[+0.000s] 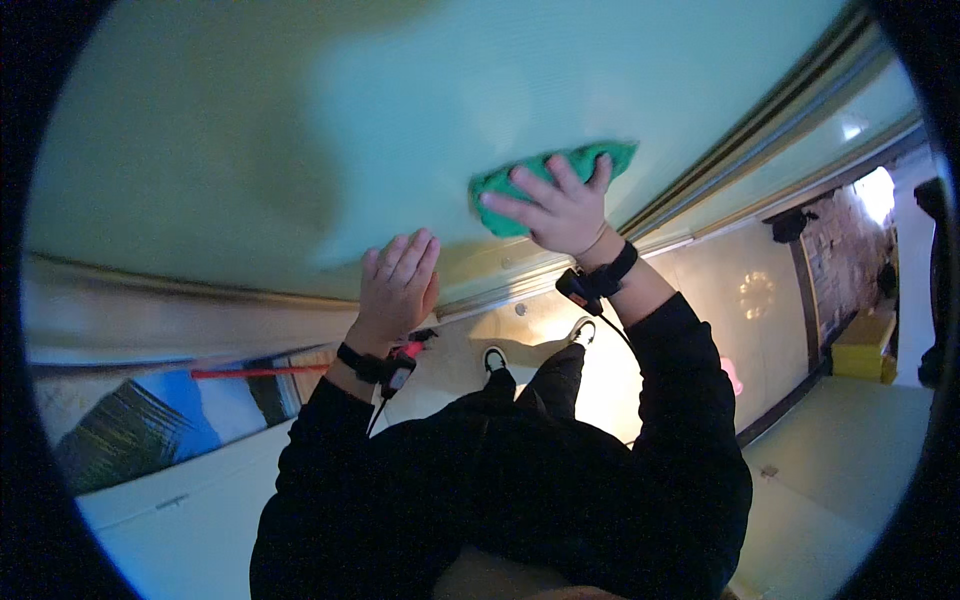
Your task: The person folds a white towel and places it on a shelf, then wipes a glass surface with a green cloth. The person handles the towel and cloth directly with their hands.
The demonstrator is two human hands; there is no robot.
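My right hand (564, 206) presses a green cloth (607, 157) flat against a large, smooth, pale blue-green panel (405, 150). Its fingers are spread over the cloth, which sticks out past the fingertips. To the left, my left hand (397, 285) is raised at the panel's lower edge with its fingers extended and nothing held. Whether that palm touches the panel cannot be told. Black straps with small devices circle both wrists, and a cable runs from each.
Metal-edged framing (750, 135) runs along the panel's right side. My shoes (495, 360) stand on a pale, shiny floor (682, 307). A red bar (259, 371) is at left, a yellow box (862, 346) at right. Behind me are white surfaces (202, 517) and a pink object (731, 375).
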